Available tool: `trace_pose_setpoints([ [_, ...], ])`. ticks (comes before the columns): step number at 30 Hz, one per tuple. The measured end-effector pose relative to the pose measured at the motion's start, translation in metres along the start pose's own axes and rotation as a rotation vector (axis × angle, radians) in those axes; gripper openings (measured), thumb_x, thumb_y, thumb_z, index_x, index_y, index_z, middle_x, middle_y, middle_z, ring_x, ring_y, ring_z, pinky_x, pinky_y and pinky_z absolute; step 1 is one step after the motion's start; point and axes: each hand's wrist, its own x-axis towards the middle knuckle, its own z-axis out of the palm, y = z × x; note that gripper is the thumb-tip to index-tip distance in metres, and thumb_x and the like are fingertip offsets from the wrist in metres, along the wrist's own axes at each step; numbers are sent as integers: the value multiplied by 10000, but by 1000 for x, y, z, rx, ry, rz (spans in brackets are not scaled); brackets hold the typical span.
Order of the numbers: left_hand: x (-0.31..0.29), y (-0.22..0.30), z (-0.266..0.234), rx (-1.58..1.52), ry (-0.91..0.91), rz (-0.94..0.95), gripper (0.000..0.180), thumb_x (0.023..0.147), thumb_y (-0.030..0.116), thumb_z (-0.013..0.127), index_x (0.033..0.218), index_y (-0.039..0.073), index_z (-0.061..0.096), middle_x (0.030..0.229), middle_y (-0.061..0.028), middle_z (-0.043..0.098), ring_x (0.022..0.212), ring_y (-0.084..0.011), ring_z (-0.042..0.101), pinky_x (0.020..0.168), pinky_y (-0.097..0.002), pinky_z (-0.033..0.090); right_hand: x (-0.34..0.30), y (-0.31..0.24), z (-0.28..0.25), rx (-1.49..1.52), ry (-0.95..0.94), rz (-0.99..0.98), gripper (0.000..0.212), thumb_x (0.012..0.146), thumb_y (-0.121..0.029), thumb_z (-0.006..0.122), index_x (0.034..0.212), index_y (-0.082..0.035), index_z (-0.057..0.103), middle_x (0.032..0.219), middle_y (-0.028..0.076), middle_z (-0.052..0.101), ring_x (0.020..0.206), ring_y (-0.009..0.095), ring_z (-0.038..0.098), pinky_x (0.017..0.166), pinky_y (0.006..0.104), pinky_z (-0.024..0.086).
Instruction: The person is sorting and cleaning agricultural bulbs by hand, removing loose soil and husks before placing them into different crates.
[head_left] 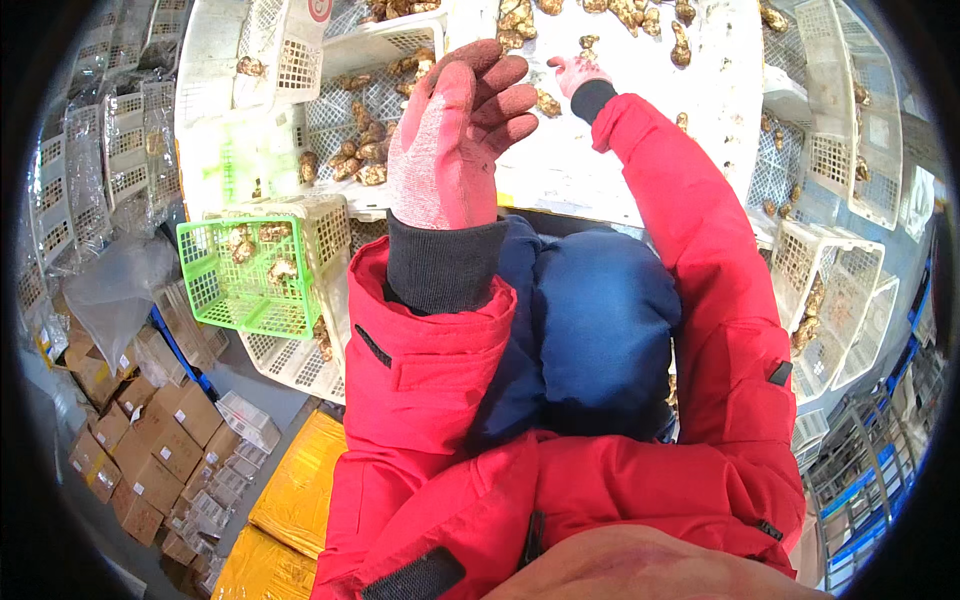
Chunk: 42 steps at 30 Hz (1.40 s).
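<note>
My left hand (455,140), in a pink glove with dark red fingers, is raised over the crates at the table's left. Its fingers are spread and nothing lies in the palm. Farther off, my right hand (580,76), gloved in pink, reaches over the white table (570,165). Its fingers close around a small knobby brown-and-cream mushroom-like piece (588,42); part of the grip is hidden. More such pieces lie along the far side, among them a large one (516,20) and a slim one (681,46). Below my left hand's fingers, a white crate (335,110) holds several others.
On the left, a green basket (245,320) with a few pieces stands by white crates (300,360). More white crates (835,90) flank the table on the right. Cardboard boxes (160,450) and yellow-wrapped boxes (300,480) are at lower left, a metal rack (870,480) at lower right.
</note>
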Motion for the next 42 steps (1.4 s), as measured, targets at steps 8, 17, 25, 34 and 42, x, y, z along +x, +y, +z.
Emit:
trace_pose_setpoints([
  [8, 1, -5, 3, 36, 0, -35, 406, 836, 281, 431, 1104, -21, 395, 956, -130, 511, 805, -185, 531, 695, -283, 436, -6, -22, 42, -524, -70, -200, 355, 739, -171, 501, 1086, -112, 459, 916, 98, 582, 892, 236, 547, 716, 363, 436],
  [17, 12, -23, -15, 138, 36, -65, 370, 805, 225, 495, 1091, -1, 432, 1038, -123, 503, 895, -209, 521, 732, -316, 445, -89, -52, -112, 1797, -320, -436, 489, 803, -105, 474, 1245, -47, 273, 1114, 119, 446, 1018, 194, 449, 832, 306, 404],
  [25, 16, -47, 0, 214, -325, -647, 543, 770, 491, 473, 1108, 71, 405, 1031, -143, 514, 891, -257, 536, 762, -375, 438, -163, -89, -155, 1522, -79, -604, 458, 798, -122, 503, 1199, -5, 315, 1087, 147, 477, 994, 225, 475, 848, 311, 380],
  [34, 8, -44, 2, 213, -285, -475, 468, 807, 394, 473, 1128, 65, 383, 1036, -128, 522, 938, -228, 519, 774, -335, 432, -180, -94, -162, 1500, -96, -651, 566, 778, -200, 524, 1240, -9, 258, 1115, 119, 459, 1013, 191, 442, 876, 289, 324],
  [42, 15, -49, -3, 427, -241, -210, 448, 757, 194, 557, 1126, 3, 389, 1009, -108, 522, 884, -226, 540, 738, -325, 439, -187, -70, -159, 1081, 47, -435, 399, 790, -133, 533, 1154, -14, 423, 1040, 91, 520, 948, 155, 502, 818, 262, 409],
])
